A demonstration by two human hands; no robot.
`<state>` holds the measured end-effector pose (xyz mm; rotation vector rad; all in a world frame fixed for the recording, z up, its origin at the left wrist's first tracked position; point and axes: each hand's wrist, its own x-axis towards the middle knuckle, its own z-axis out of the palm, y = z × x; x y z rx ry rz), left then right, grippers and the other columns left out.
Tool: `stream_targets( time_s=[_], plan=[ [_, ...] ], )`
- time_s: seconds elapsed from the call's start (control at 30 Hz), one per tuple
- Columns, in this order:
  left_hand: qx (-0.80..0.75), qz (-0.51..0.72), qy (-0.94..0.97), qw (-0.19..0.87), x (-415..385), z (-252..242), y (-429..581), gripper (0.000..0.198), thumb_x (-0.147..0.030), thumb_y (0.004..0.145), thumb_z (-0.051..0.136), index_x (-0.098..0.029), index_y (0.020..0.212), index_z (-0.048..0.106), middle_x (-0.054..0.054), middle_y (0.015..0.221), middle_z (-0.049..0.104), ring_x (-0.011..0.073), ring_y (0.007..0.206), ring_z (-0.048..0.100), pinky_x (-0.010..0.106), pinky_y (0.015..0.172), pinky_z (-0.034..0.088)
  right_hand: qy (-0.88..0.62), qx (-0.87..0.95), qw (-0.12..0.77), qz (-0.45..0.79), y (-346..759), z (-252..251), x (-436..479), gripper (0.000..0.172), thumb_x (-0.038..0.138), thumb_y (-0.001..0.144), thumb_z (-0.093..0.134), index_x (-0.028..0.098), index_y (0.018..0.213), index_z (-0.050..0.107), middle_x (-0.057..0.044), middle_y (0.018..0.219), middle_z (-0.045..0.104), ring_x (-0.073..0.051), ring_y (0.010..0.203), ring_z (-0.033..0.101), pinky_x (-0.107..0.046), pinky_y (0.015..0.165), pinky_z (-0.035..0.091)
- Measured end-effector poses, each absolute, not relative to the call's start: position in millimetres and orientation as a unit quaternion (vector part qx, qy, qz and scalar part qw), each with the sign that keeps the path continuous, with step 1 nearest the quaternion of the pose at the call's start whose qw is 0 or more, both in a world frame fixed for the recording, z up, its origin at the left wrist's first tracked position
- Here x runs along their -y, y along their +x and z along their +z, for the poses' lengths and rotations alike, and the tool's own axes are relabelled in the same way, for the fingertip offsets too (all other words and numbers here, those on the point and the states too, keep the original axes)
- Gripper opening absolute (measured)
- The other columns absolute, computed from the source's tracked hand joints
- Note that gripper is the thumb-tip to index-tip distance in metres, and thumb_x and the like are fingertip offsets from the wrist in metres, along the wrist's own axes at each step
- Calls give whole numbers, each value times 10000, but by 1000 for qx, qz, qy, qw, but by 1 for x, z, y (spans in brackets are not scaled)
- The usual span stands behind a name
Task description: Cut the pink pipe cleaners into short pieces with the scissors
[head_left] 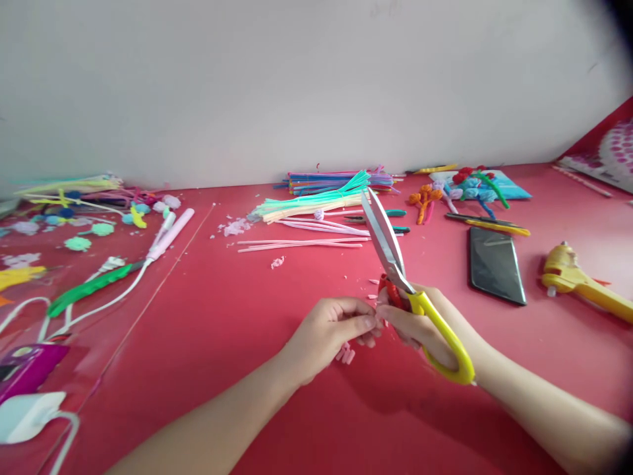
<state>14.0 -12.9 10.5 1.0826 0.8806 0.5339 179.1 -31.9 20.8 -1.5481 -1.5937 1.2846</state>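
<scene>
My right hand is closed around a pair of scissors with a yellow handle. Their long metal blades point up and away, nearly together. A red piece shows by the right fingers; whether it belongs to the scissors I cannot tell. My left hand is pinched, its fingertips meeting those of the right hand. Whatever sits in that pinch is too small and covered to make out. Below the hands, short cut pink pieces lie on the red table.
Bundled pipe cleaners, loose pink pipe cleaners and pliers lie at the back. To the right are a black phone and a yellow glue gun. Leftward lie a pink heating wand, a green-handled tool and white cables.
</scene>
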Motion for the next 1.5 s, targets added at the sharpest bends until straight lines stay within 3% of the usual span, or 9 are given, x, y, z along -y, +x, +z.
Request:
stream_targets(
  time_s=[0.13, 0.37, 0.5, 0.67, 0.93, 1.5],
  plan=[
    [-417, 267, 519, 697, 15, 9, 14, 202, -352, 691, 555, -163, 755, 586, -9, 594, 496, 59, 407, 425, 201, 388, 354, -596, 619, 279, 428, 177, 18, 33, 92, 261, 715, 442, 184, 674, 470, 67, 512, 400, -58, 451, 363, -175, 432, 301],
    [-432, 283, 517, 683, 14, 8, 13, 203, -355, 684, 561, -162, 744, 572, -27, 549, 484, 57, 346, 410, 211, 373, 353, -595, 689, 247, 332, 182, 15, 33, 189, 366, 712, 458, 192, 652, 417, 52, 533, 412, -72, 475, 357, -179, 424, 274],
    [-452, 400, 471, 643, 3, 12, 8, 133, -269, 671, 595, -146, 723, 591, 0, 584, 541, 86, 499, 499, 220, 530, 415, -623, 737, 184, 188, 190, 10, 31, 252, 429, 670, 497, 210, 644, 374, 58, 485, 409, -74, 411, 342, -191, 404, 228],
    [-425, 506, 408, 631, -5, 14, 1, 68, -170, 657, 598, -136, 715, 610, 22, 688, 583, 100, 631, 516, 228, 635, 410, -622, 769, 127, 75, 191, -2, 30, 245, 459, 708, 432, 215, 699, 404, 13, 554, 525, -114, 430, 467, -213, 424, 221],
    [-406, 521, 372, 652, -5, 16, 0, 57, -152, 681, 568, -135, 711, 613, 23, 713, 586, 94, 668, 516, 223, 658, 409, -618, 779, 87, 65, 189, -11, 32, 269, 479, 742, 401, 211, 711, 398, 15, 514, 519, -134, 419, 488, -228, 416, 192],
    [-406, 524, 365, 654, -5, 17, -1, 50, -154, 669, 587, -136, 702, 619, 11, 693, 590, 85, 645, 520, 214, 642, 413, -611, 785, 88, 53, 192, -14, 33, 281, 480, 745, 399, 208, 676, 378, 18, 491, 509, -116, 393, 456, -227, 413, 177]
  ],
)
